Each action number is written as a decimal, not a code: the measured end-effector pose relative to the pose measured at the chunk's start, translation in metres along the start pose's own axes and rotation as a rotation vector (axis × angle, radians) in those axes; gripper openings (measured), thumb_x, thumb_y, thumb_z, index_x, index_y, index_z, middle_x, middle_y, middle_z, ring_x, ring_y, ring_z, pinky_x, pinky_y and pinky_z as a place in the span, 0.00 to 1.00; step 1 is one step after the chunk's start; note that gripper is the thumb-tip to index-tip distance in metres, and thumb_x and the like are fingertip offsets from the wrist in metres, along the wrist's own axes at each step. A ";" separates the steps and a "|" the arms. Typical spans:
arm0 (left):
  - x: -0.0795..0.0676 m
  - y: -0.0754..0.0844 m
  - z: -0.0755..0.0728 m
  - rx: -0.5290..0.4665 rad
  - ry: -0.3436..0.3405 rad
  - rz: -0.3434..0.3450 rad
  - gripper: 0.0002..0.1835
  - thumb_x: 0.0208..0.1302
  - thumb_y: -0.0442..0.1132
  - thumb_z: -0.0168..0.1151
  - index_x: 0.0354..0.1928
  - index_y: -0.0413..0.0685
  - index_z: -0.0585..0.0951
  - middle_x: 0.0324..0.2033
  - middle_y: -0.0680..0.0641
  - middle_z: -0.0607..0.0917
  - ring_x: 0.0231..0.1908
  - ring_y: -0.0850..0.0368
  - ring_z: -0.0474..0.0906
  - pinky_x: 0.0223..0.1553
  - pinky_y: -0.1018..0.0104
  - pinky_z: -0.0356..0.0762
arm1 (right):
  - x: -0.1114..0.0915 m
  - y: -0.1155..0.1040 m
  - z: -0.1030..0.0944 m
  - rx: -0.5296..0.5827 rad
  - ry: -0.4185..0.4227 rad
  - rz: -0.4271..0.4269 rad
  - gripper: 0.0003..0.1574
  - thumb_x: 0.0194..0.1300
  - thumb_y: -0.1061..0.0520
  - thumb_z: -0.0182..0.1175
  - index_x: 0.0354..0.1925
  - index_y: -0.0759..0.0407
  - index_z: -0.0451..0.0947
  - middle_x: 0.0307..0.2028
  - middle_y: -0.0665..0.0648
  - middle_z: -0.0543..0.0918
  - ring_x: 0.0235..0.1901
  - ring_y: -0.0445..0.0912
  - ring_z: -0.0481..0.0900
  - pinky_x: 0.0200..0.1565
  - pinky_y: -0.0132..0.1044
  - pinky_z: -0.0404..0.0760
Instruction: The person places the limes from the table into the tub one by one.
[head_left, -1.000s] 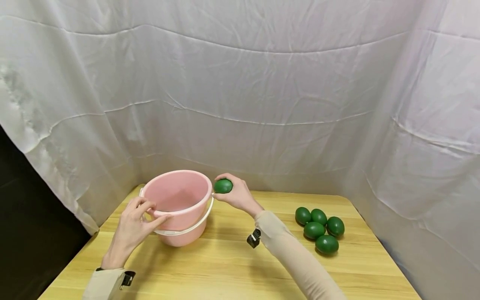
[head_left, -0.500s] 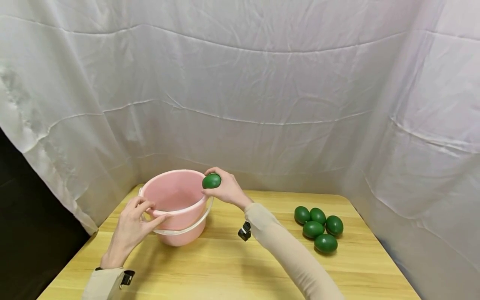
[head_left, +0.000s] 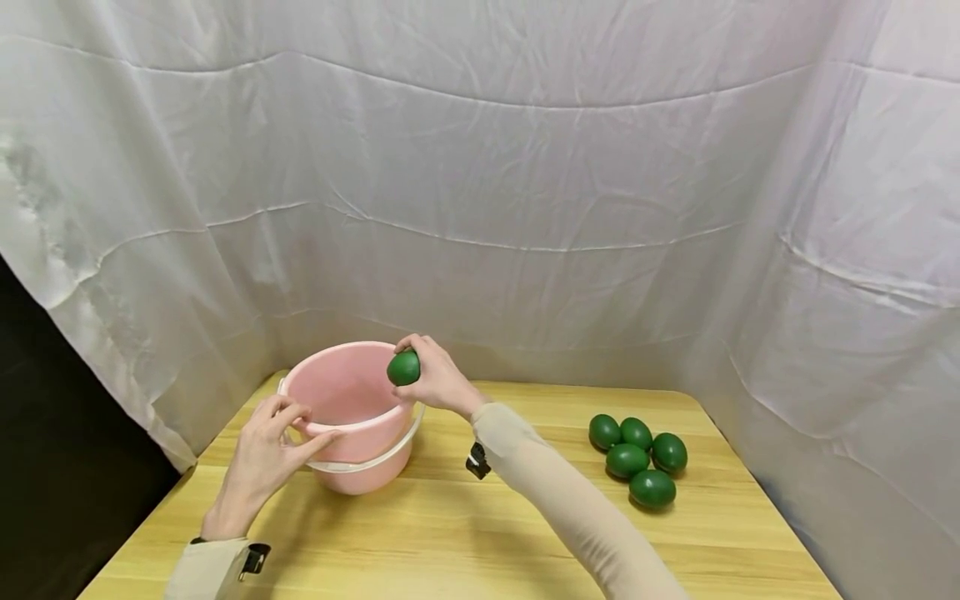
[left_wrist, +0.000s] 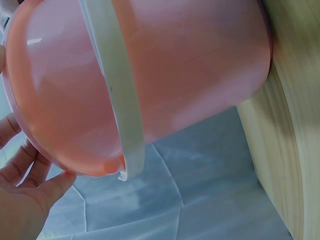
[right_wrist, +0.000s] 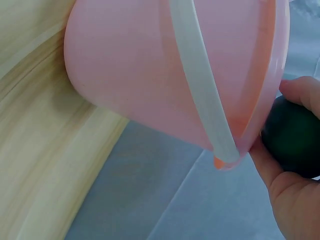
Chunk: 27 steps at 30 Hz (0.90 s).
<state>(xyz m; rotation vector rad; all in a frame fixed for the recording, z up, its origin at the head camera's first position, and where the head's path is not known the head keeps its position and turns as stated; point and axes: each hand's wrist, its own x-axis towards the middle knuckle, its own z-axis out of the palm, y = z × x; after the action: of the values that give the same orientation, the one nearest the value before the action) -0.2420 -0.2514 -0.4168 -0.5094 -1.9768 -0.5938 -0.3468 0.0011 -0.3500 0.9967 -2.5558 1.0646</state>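
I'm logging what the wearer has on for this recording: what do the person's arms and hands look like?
Both the left hand and right hand are ungloved. The left sleeve and right sleeve are plain beige, with visible creases on the right. Small black devices sit at the left wrist and right wrist. I can't make out any cables.

A pale yellow wood-grain tabletop (head_left: 420,537) has a rounded far right corner. Wrinkled, silvery-white fabric curtains (head_left: 480,183) with horizontal creases hang along its far and right edges; a plain black surface (head_left: 60,467) shows beyond its left edge.
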 end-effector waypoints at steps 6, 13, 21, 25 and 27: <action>0.000 0.000 0.001 -0.005 -0.009 -0.021 0.22 0.29 0.39 0.85 0.28 0.47 0.81 0.32 0.49 0.76 0.32 0.60 0.68 0.25 0.78 0.68 | 0.005 0.000 0.004 -0.061 -0.010 -0.037 0.37 0.50 0.55 0.76 0.58 0.50 0.73 0.50 0.54 0.76 0.45 0.45 0.77 0.44 0.32 0.79; 0.000 -0.001 -0.002 -0.027 -0.017 -0.050 0.22 0.29 0.38 0.85 0.28 0.46 0.81 0.33 0.49 0.76 0.32 0.61 0.68 0.25 0.83 0.69 | 0.009 -0.004 0.009 -0.058 -0.038 -0.025 0.38 0.51 0.54 0.76 0.58 0.52 0.71 0.50 0.54 0.80 0.46 0.45 0.78 0.46 0.33 0.79; -0.002 -0.002 -0.004 -0.010 -0.020 -0.062 0.22 0.30 0.38 0.85 0.28 0.45 0.81 0.33 0.49 0.76 0.31 0.60 0.69 0.26 0.83 0.68 | 0.010 -0.007 0.013 -0.144 -0.082 -0.040 0.40 0.53 0.52 0.75 0.62 0.50 0.70 0.52 0.56 0.78 0.50 0.47 0.77 0.48 0.34 0.79; -0.002 -0.003 -0.003 -0.009 -0.031 -0.071 0.22 0.30 0.40 0.85 0.29 0.46 0.81 0.33 0.50 0.76 0.31 0.63 0.68 0.25 0.82 0.68 | 0.010 -0.007 0.014 -0.147 -0.083 -0.039 0.41 0.53 0.52 0.75 0.63 0.50 0.69 0.53 0.56 0.78 0.50 0.48 0.77 0.48 0.35 0.79; -0.002 -0.003 -0.003 -0.012 -0.032 -0.070 0.22 0.30 0.40 0.85 0.29 0.45 0.81 0.33 0.50 0.75 0.32 0.64 0.67 0.26 0.83 0.67 | 0.010 -0.007 0.013 -0.149 -0.083 -0.044 0.41 0.53 0.52 0.75 0.62 0.50 0.69 0.53 0.55 0.78 0.50 0.47 0.77 0.48 0.34 0.78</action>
<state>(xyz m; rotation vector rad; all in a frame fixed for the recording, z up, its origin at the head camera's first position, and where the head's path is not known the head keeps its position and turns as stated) -0.2410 -0.2561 -0.4179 -0.4608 -2.0296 -0.6448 -0.3492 -0.0167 -0.3519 1.0737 -2.6198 0.8244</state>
